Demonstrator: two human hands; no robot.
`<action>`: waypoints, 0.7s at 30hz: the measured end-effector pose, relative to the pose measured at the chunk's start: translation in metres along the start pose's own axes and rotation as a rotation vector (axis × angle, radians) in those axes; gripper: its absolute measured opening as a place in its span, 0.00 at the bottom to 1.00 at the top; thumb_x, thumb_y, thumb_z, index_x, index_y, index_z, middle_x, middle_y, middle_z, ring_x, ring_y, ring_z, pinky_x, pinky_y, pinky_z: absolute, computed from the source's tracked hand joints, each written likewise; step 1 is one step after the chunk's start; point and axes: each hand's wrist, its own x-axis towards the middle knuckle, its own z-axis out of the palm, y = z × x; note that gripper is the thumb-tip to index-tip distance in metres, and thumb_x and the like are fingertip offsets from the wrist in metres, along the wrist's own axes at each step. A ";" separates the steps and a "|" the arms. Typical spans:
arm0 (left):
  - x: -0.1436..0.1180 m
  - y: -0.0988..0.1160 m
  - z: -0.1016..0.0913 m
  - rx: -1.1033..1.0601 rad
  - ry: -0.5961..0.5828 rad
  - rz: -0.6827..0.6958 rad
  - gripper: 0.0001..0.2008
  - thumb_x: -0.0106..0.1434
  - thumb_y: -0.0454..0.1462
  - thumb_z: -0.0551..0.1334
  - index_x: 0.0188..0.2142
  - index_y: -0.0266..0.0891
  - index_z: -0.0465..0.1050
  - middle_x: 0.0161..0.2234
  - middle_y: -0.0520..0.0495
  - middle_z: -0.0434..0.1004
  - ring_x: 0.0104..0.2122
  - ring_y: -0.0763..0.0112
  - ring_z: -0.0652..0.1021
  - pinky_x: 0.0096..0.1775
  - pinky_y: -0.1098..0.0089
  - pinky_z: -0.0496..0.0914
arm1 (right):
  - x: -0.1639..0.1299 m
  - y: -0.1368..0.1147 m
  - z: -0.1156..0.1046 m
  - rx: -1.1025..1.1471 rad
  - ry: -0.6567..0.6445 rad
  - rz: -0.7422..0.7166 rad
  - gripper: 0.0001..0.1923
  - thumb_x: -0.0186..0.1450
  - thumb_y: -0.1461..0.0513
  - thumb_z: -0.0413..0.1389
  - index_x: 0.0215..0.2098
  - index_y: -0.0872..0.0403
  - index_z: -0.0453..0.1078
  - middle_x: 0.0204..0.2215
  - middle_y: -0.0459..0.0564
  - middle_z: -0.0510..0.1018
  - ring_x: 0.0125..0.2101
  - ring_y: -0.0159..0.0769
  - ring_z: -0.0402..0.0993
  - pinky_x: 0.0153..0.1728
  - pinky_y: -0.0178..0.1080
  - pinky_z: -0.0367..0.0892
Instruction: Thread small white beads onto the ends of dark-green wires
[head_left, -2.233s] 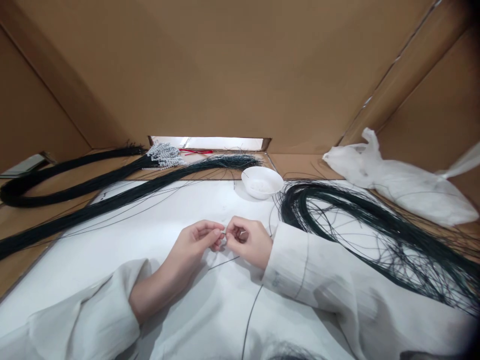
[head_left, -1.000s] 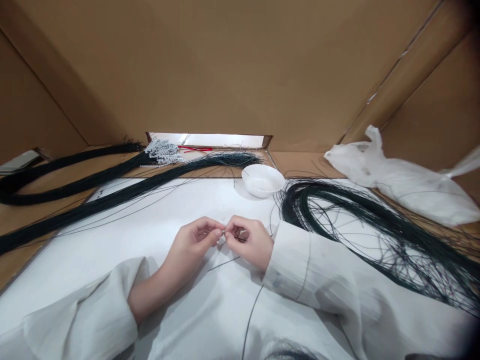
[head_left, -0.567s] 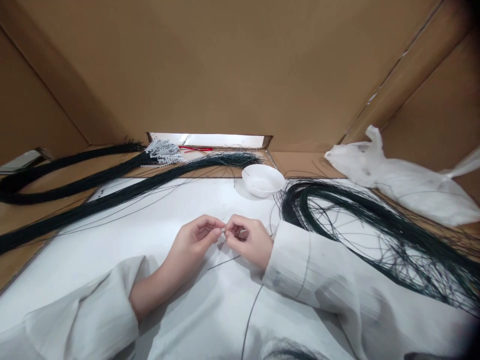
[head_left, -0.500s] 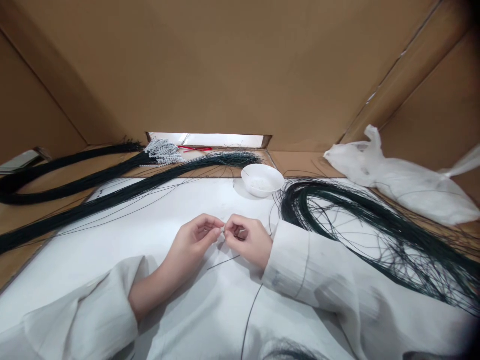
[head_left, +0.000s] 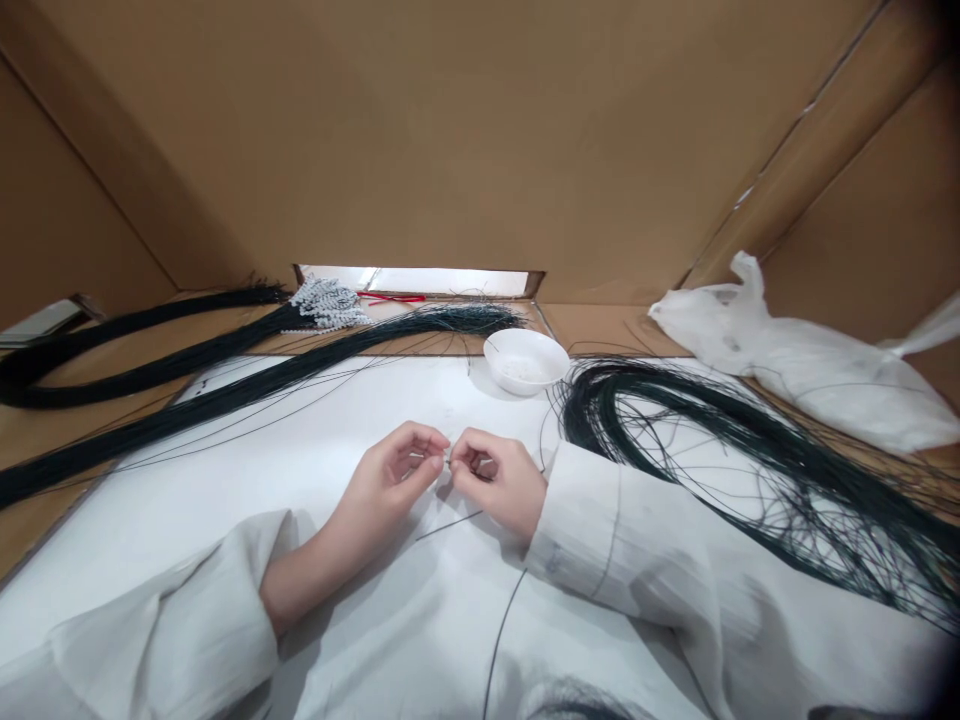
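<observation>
A thin dark wire [head_left: 450, 526] lies at lower centre of the frame, its long axis running from the lower edge up to the fingertips. The left hand [head_left: 390, 480] and right hand [head_left: 499, 480] meet there, each pinched on its tip, white bowl [head_left: 524, 360] beyond.

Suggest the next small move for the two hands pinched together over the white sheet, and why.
Probably slide the tiny bead along the wire: the left hand and right hand meet fingertip to fingertip at one small point, the dark wire trails out below them, and the white bowl sits just beyond.
</observation>
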 end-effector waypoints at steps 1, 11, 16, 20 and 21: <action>0.000 0.000 0.000 -0.004 -0.003 -0.001 0.06 0.58 0.36 0.57 0.35 0.37 0.67 0.34 0.47 0.71 0.34 0.69 0.72 0.38 0.71 0.65 | 0.000 0.000 0.000 0.002 0.003 0.002 0.03 0.55 0.67 0.48 0.23 0.56 0.61 0.19 0.43 0.64 0.21 0.25 0.60 0.22 0.27 0.57; 0.000 0.000 0.000 -0.047 -0.015 -0.023 0.06 0.57 0.37 0.58 0.34 0.37 0.67 0.32 0.48 0.70 0.34 0.69 0.71 0.38 0.71 0.65 | 0.000 0.001 0.000 0.008 0.014 0.007 0.03 0.55 0.67 0.48 0.24 0.56 0.61 0.20 0.43 0.65 0.22 0.26 0.63 0.22 0.27 0.58; 0.001 0.001 0.000 -0.081 -0.023 -0.051 0.06 0.56 0.37 0.59 0.33 0.37 0.68 0.32 0.48 0.71 0.33 0.70 0.71 0.37 0.72 0.65 | 0.000 0.000 0.001 0.019 0.016 0.013 0.03 0.54 0.67 0.49 0.23 0.56 0.61 0.19 0.43 0.66 0.22 0.26 0.64 0.22 0.28 0.59; 0.002 0.002 0.000 -0.084 -0.009 -0.046 0.06 0.55 0.37 0.60 0.32 0.37 0.68 0.31 0.49 0.70 0.32 0.71 0.71 0.36 0.73 0.64 | 0.000 0.000 0.001 0.040 0.018 0.025 0.03 0.55 0.67 0.49 0.23 0.56 0.61 0.19 0.44 0.66 0.21 0.26 0.63 0.22 0.28 0.59; 0.002 0.003 -0.001 -0.080 -0.006 -0.045 0.06 0.55 0.37 0.60 0.32 0.37 0.68 0.30 0.49 0.70 0.31 0.72 0.71 0.35 0.73 0.64 | 0.001 0.001 0.001 0.048 0.020 0.026 0.03 0.55 0.67 0.49 0.23 0.56 0.61 0.19 0.44 0.66 0.21 0.26 0.63 0.21 0.28 0.58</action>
